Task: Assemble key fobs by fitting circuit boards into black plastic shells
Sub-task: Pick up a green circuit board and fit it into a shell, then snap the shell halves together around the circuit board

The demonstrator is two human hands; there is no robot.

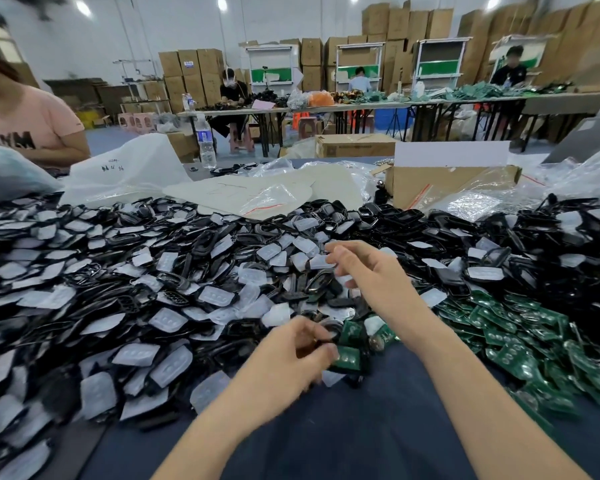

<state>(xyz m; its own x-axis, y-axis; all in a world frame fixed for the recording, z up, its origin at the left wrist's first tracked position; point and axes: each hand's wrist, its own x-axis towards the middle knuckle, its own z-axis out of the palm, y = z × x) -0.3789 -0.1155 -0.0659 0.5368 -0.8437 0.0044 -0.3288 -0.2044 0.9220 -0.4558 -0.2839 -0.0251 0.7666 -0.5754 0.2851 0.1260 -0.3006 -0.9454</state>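
With the left hand pinching a black shell, the relaxed, empty right hand should bring one circuit board and seat it flat.

- This is an assembly workshop in a large factory hall that also serves as a store.
- Stacked cardboard boxes rise high along the far wall.
- Long folding tables run in a row, with seated workers bent over heaps of parts.
- Metal-framed workstations with green panels stand behind those tables.
- The near worktop, under dark blue cloth, carries bulk piles of black plastic shells and translucent button pads across its left and middle.
- Green circuit boards are heaped toward its right edge.
- Plastic bags and an open carton lie along its far edge.
- Another worker sits at the far left corner.
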